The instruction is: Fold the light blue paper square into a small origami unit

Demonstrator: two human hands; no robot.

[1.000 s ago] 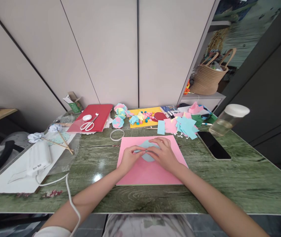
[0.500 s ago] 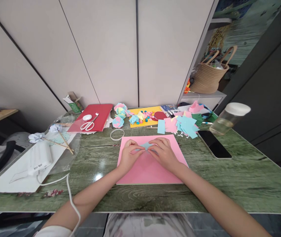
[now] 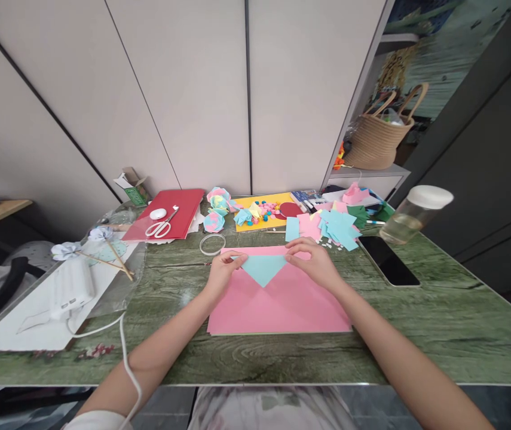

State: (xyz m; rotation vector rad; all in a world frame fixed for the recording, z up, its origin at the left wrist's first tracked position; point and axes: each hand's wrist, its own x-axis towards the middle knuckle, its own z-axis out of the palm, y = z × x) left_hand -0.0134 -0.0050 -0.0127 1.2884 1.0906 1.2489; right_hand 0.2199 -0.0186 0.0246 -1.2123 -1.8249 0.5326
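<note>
A light blue paper folded into a triangle [image 3: 263,268] lies point-down on a pink paper sheet [image 3: 277,301] on the green table. My left hand [image 3: 220,273] pinches the triangle's left corner. My right hand [image 3: 312,261] pinches its right corner. Both hands rest on the pink sheet with fingers closed on the fold's top edge.
Behind the pink sheet lie a white tape ring [image 3: 213,243], loose blue and pink paper squares [image 3: 327,227], a yellow sheet with small pieces [image 3: 262,214] and white scissors [image 3: 161,226] on a red folder. A black phone [image 3: 388,261] and a lidded jar [image 3: 414,214] stand at the right. A white charger [image 3: 70,285] lies left.
My hands have moved apart from the middle of the blue paper to its two corners, and the paper now shows as a flat triangle. The pink sheet has shifted slightly.
</note>
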